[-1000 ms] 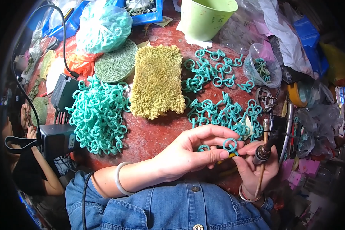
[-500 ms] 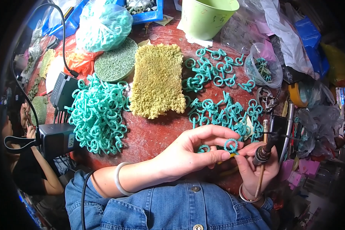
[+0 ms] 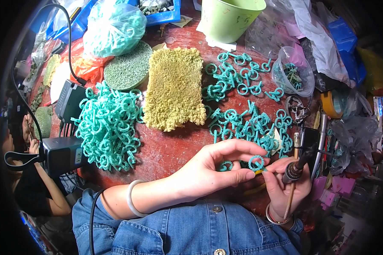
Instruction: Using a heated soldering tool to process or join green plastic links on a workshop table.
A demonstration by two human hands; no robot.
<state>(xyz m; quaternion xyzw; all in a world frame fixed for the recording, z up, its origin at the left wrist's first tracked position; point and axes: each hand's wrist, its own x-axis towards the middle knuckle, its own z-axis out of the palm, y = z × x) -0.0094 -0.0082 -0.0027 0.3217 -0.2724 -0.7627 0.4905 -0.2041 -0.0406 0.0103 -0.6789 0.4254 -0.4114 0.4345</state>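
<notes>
**Teal ring pinched at the tool tip, lower right of the red table**

Pinched between thumb and forefinger of left hand (image 3: 208,172): one small teal ring (image 3: 256,162), upright, facing the camera. Remaining left fingers spread and arched above it, closed on nothing. Pale bangle (image 3: 132,199) on the left wrist.

Just to the right, touching or nearly touching the ring: tip of a soldering-type tool (image 3: 297,163), dark barrel, wooden handle running down and back. Wrapped around that handle: right hand (image 3: 287,187), fingers curled tight, thumb close to the ring. Beaded bracelet on that wrist.

Immediately beyond the hands: loose scatter of teal rings with stems (image 3: 247,121), spread over the red table (image 3: 174,148) toward the far edge. Further left: yellow-green shaggy mat (image 3: 174,87), lying flat. Left again: dense heap of teal rings (image 3: 108,127), and above it a round green foam disc (image 3: 127,71).

Far edge: light green bucket (image 3: 227,19), clear bag of teal pieces (image 3: 112,27), blue tray partly seen. Right side: clear plastic cup (image 3: 294,70) tipped on its side with teal pieces inside, roll of tape, plastic bags. Left edge: two black power adapters (image 3: 64,155) with cables. Denim shirt at the bottom. Another person partly visible at lower left, below table level.
</notes>
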